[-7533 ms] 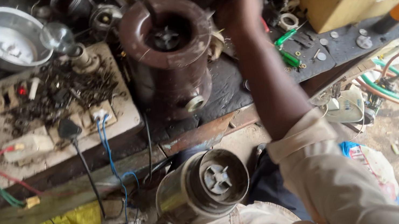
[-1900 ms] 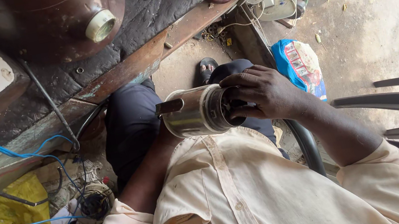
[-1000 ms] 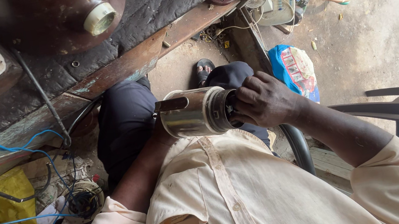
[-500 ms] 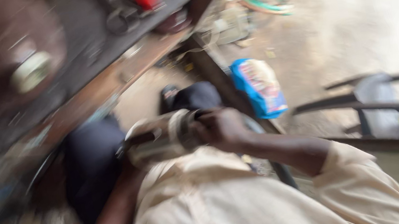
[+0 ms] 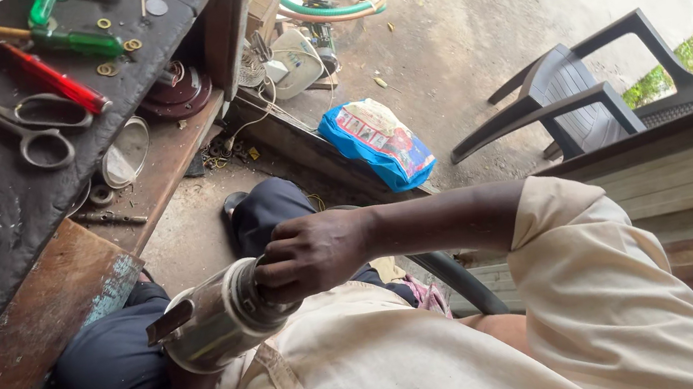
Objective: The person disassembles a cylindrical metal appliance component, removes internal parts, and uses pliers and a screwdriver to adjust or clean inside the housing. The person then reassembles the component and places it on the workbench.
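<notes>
- The workbench [image 5: 34, 306] edge stood close beside; the metal cylinder [image 5: 216, 317], held over the lap, could have knocked it.
- The right hand [image 5: 309, 253] wrapped curled fingers round the cylinder's end; a weak grip risked slipping.
- The left hand was hidden beneath; its fingers couldn't be told.

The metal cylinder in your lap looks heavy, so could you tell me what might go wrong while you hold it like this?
The metal cylinder lies tilted over the lap, gripped by the right hand at one end; it could slip onto the legs or floor. The left hand's hold is hidden, so support underneath is uncertain. A metal tab sticks out at the cylinder's open end and might catch skin or the shirt.
</notes>
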